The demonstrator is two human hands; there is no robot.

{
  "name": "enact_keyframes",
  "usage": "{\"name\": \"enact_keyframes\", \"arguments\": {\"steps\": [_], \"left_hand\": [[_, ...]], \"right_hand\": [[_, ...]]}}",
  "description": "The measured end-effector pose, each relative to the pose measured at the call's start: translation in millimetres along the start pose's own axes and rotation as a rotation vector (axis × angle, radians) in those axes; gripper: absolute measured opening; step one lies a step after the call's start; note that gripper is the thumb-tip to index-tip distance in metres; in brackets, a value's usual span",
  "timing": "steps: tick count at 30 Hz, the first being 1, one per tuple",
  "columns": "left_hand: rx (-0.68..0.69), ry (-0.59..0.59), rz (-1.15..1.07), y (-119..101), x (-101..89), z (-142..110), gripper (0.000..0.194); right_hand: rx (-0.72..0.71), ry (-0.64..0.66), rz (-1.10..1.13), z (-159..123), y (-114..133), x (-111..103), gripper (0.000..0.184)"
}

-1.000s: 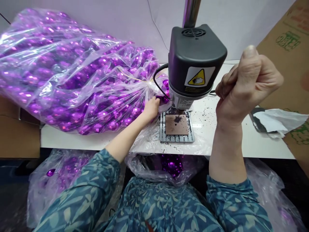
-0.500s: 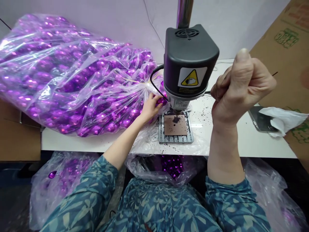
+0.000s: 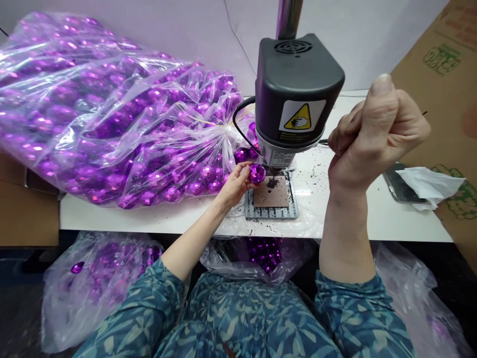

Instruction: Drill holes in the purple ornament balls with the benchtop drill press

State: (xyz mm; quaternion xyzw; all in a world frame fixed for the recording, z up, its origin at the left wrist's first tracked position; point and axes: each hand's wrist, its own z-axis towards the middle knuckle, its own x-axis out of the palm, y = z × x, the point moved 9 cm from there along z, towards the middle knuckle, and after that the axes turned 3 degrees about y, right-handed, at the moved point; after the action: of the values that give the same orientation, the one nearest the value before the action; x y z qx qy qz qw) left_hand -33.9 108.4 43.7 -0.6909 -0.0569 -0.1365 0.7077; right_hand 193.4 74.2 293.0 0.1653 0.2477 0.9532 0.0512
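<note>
My left hand [image 3: 238, 185] pinches a shiny purple faceted ball [image 3: 257, 173] between thumb and fingers, just above the left edge of a brown wooden block [image 3: 270, 198]. That block lies on the slotted metal base [image 3: 271, 214] of a small bench drill press [image 3: 300, 89] and has dark shavings on it. The drill bit is hidden behind the motor head. To the right, my right hand [image 3: 378, 134] is closed in a raised fist around the press's handle, which the fingers mostly cover; a dark rod runs from the press toward it.
A large clear bag [image 3: 112, 119] of purple balls, tied at its neck, fills the table's left side. An open plastic bag [image 3: 264, 256] with more balls hangs below the table edge. At right are a phone [image 3: 397, 184], a white tissue [image 3: 432, 185] and a cardboard box [image 3: 447, 99].
My left hand has moved from beside the tied bag's neck toward the wooden block, and now shows a purple ball in its fingers. My right fist has stayed nearly the same.
</note>
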Motion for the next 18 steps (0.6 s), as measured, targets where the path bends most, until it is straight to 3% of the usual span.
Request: {"name": "enact_keyframes", "arguments": {"steps": [7, 13, 18], "left_hand": [[0.157, 0.069, 0.194, 9, 18.9, -4, 0.058], [0.112, 0.077, 0.192, 21, 15.3, -1, 0.070], [0.090, 0.062, 0.192, 20, 10.5, 0, 0.069]], "right_hand": [[-0.014, 0.002, 0.023, -3, 4, 1, 0.053], [-0.004, -0.005, -0.013, -6, 6, 1, 0.052], [-0.012, -0.013, -0.062, -7, 6, 1, 0.054]]}}
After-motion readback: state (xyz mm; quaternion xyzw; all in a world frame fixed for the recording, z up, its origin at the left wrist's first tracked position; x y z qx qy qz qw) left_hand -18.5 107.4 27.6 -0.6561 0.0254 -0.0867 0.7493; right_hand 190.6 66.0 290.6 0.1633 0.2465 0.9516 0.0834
